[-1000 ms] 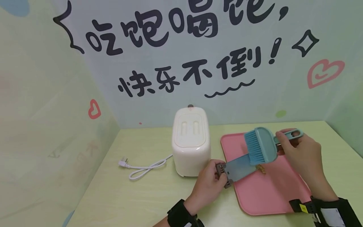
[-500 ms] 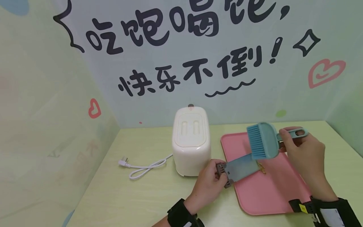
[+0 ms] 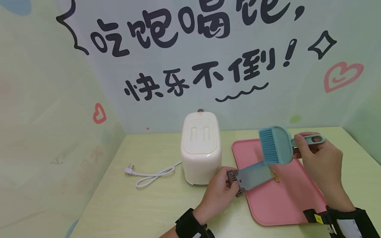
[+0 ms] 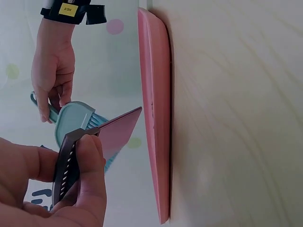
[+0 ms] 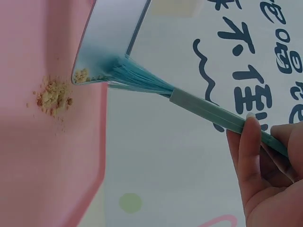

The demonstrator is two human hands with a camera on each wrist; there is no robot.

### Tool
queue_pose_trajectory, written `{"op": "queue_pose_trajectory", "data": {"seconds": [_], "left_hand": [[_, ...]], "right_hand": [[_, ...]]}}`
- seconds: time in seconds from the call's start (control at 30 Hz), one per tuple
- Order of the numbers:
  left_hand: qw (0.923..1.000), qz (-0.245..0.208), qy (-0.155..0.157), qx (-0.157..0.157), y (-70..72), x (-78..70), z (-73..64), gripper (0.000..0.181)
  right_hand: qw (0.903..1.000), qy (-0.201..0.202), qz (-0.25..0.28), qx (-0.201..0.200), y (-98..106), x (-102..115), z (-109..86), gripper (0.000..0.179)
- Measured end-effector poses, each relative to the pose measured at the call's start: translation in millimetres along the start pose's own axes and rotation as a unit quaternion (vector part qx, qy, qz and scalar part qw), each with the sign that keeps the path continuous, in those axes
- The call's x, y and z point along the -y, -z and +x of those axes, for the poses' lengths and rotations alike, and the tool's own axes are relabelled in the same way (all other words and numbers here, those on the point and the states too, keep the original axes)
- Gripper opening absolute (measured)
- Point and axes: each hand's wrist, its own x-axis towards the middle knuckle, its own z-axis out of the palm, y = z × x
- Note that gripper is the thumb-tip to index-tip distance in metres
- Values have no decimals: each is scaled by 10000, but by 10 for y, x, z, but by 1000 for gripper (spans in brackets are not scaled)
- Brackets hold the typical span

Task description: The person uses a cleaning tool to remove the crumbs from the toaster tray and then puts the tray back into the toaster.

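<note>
My left hand grips the dark slotted end of a flat metal crumb tray, thumb on top. The metal tray slants down, its far end low over a pink serving tray. In my right hand, pinched by the handle, is a teal cleaning brush. Its bristles bend against the crumb tray in the right wrist view. A small heap of crumbs lies on the pink tray just past the metal edge. Some crumbs show at the metal tray's end corner.
A white toaster with its lid on stands left of the pink tray, behind my left hand. Its white power cord and plug lie looped on the table's left side. A printed wall closes off the back.
The brush has shifted up and to the right along with my right hand. My left hand and the crumb tray stay almost still.
</note>
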Motion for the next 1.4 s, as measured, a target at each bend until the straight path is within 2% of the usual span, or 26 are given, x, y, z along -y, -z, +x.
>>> {"op": "queue_pose_trajectory", "data": {"seconds": [0.17,0.4,0.67,0.9,1.2,1.3,1.4], "left_hand": [[10000,-25,50,2,1,3,-2,33],[10000,-22,25,-8,-1,-5,10,33],[9999,-118,122,-8,3,-15,11,35],[9999,-84,62,-11,-2,-1,28,34],[9999,-46,89,-138,6,-12,34,35],[9998,-14,83,-168,7,-6,35,35],[9998,-47,77,-169,7,1,39,35]], "right_hand": [[9995,266,-186,-52,-14,-16,-9,26],[9996,-43,96,-260,21,46,9,28],[9986,457,-220,155,25,14,12,27],[9998,153,23,-128,47,24,43,27],[9967,589,-318,460,37,-1,38,26],[9965,638,-388,368,58,4,51,25],[9984,473,-262,175,65,10,55,26]]}}
